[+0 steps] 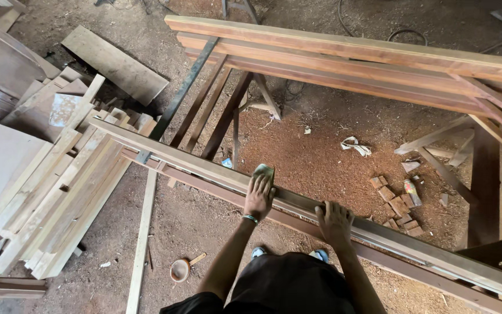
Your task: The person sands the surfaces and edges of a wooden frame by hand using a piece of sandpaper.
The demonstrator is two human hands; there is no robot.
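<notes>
A long wooden beam lies across a metal trestle frame and runs from upper left to lower right. My left hand presses a small greenish sanding pad flat on the beam's top face. About an arm's width to the right, my right hand rests on the same beam, its fingers curled over the near edge. A green band is on my left wrist.
A stack of pale planks lies at the left. More long boards lie across the frame's far side. Small wood blocks, a white rag and a small bowl with a stick are on the sawdust floor.
</notes>
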